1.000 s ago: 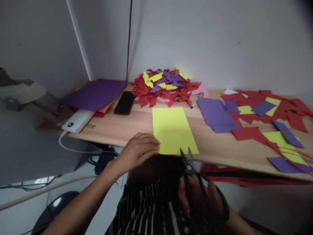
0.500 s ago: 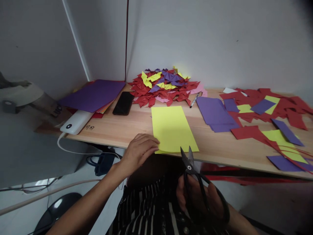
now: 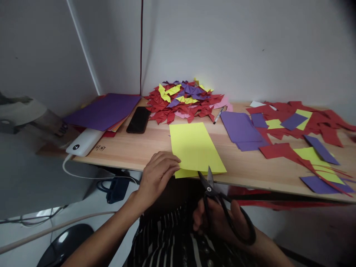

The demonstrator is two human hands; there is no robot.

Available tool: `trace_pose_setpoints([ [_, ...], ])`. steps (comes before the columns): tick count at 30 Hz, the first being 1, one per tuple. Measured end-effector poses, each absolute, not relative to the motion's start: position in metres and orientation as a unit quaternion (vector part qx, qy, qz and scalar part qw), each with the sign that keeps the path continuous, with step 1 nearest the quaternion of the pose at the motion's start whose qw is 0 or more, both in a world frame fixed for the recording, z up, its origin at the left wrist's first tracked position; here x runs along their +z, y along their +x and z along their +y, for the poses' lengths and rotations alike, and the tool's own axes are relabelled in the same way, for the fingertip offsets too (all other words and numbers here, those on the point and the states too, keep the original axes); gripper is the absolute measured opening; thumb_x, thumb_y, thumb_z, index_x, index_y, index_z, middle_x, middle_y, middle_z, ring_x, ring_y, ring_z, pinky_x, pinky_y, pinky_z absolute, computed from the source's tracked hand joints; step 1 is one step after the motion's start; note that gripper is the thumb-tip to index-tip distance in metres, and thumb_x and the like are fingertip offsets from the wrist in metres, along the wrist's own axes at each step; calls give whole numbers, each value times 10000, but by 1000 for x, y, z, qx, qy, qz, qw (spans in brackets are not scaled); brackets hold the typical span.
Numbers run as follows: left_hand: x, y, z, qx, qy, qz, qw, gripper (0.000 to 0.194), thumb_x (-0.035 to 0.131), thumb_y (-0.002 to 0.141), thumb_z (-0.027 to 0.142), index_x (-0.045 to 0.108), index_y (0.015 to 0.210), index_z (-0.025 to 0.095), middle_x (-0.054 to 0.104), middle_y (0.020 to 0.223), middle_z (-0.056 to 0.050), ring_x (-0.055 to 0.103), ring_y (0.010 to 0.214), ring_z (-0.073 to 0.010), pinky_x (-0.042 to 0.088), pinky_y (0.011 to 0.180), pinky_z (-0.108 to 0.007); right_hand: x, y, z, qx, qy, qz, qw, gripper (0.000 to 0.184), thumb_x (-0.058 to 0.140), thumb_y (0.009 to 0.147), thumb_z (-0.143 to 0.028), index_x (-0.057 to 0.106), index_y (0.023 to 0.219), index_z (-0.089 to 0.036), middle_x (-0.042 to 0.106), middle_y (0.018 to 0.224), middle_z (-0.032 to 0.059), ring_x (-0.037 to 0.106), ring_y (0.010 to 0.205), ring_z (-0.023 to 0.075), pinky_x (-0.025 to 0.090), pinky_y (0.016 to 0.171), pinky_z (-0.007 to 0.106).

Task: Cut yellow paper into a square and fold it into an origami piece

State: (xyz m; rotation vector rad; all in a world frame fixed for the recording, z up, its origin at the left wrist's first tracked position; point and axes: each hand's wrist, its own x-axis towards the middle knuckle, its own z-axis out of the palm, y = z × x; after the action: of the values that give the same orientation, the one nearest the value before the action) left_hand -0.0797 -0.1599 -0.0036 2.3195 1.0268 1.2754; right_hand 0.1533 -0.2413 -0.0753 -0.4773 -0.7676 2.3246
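A yellow sheet of paper (image 3: 194, 144) lies folded at the front edge of the table, its near edge lifted a little and parted into layers. My left hand (image 3: 160, 174) pinches its lower left corner between thumb and fingers. In my right hand (image 3: 219, 217) is a pair of black-handled scissors (image 3: 210, 190), blades pointing up and apart. The blade tips are at the paper's near edge, right of its middle; whether paper sits between them I cannot tell.
Folded red, purple and yellow paper shapes (image 3: 186, 100) are heaped by the wall. A phone (image 3: 138, 119), purple sheets (image 3: 107, 109) and a white power bank (image 3: 85, 142) lie left. To the right are a pen (image 3: 218, 115), purple paper (image 3: 243, 129) and red scraps (image 3: 328, 118).
The scissors have moved left and up against the yellow paper's near edge. The paper's layers have parted more there. My left hand keeps its pinch at the corner.
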Motion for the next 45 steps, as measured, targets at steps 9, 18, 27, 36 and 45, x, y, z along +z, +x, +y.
trace_pose_setpoints([
  [9, -11, -86, -164, 332, 877, 317, 140, 152, 626, 865, 217, 589, 1007, 178, 679, 1101, -63, 541, 1160, -216, 412, 1022, -430, -58, 167, -243, 875, -202, -210, 386, 779, 472, 653, -872, 610, 948, -165, 649, 816, 91, 620, 759, 230, 429, 709, 337],
  [18, -37, -82, -162, 337, 897, 284, 38, 329, 530, 911, 104, 591, 1215, 213, 674, 1214, -46, 553, 1197, -193, 407, 1040, -423, -52, 173, -241, 880, -194, -164, 401, 825, 378, 667, -890, 612, 966, -158, 621, 749, 71, 617, 702, 231, 432, 666, 339],
  [27, -40, -94, -169, 360, 895, 255, 71, 300, 494, 943, 141, 614, 1211, 202, 686, 1198, -55, 543, 1225, -191, 404, 1044, -446, -55, 173, -245, 872, -197, -151, 421, 738, 370, 754, -828, 617, 917, -152, 553, 615, 12, 582, 558, 168, 440, 619, 316],
  [36, -43, -102, -175, 370, 883, 284, 61, 307, 495, 944, 153, 619, 1215, 227, 689, 1195, -41, 543, 1192, -189, 430, 988, -415, -61, 163, -246, 810, -295, -236, 449, 714, 245, 866, -756, 606, 893, -141, 399, 456, -55, 337, 322, 51, 221, 371, 188],
  [45, -35, -103, -176, 373, 878, 293, 57, 285, 476, 953, 155, 640, 1175, 224, 704, 1151, -36, 554, 1139, -193, 446, 943, -403, -53, 162, -253, 807, -327, -208, 446, 599, 331, 896, -700, 557, 803, -154, 222, 366, -122, 135, 262, 12, 120, 304, 143],
])
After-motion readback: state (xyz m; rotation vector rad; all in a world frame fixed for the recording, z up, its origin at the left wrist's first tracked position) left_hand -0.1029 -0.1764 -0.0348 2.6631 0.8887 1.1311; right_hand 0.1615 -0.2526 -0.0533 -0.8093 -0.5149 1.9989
